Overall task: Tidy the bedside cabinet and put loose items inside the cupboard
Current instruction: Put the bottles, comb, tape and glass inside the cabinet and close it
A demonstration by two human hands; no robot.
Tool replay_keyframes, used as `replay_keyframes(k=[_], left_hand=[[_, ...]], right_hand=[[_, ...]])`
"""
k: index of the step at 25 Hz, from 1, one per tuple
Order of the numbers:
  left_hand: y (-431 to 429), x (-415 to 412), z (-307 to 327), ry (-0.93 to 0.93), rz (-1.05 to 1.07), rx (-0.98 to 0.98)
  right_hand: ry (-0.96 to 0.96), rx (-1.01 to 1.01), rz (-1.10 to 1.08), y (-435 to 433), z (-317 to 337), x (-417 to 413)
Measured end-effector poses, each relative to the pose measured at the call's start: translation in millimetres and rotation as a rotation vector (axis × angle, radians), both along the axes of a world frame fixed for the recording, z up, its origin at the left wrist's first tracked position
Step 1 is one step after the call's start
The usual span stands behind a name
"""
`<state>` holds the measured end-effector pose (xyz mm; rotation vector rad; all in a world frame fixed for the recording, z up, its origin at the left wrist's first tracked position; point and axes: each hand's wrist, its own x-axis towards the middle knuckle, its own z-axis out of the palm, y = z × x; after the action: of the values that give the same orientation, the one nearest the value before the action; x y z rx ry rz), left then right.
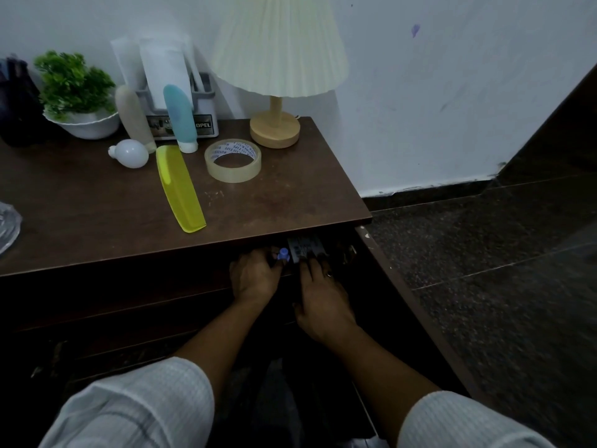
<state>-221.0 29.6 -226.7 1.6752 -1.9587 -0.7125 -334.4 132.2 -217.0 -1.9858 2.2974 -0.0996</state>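
Sleeved left hand [255,276] seemingly pinches half-hidden purple cap [283,253].

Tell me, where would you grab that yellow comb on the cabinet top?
Pinch the yellow comb across its narrow width, on the near half, coming straight down from above. It lies flat and long, and the near half has bare cabinet top on both sides, while the light bulb and tape roll crowd its far end.

Front of cabinet top [80,234] free, yellow comb [179,189] slanting across its middle, tape roll [232,160] and lamp base [274,129] crowding right rear, bulb [130,153], tubes [179,114] and plant [72,80] lining the back, cupboard mouth [361,276] below hemmed rightward by a brown panel [403,302]
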Motion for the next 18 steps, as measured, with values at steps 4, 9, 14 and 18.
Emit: replay_keyframes(k=[4, 9, 14, 18], left_hand=[[5.4, 10.2, 11.0, 0.01, -0.04, 0.08], [25.9, 46.9, 43.3, -0.121, -0.166, 0.156], [52.5, 91.4, 107.5, -0.206, -0.32, 0.206], [73.4, 121.0, 163.3, -0.261, -0.353, 0.117]], right_hand=[[-0.02, 0.045, -0.016, 1.3, 6.0, -1.3], [-0.059, 0.099, -0.015, 17.9, 29.2, 5.6], [-0.135, 0.044, 0.046, 33.2, 79.6, 34.6], [-0.206, -0.145, 0.09, 34.8, 120.7, 59.2]])
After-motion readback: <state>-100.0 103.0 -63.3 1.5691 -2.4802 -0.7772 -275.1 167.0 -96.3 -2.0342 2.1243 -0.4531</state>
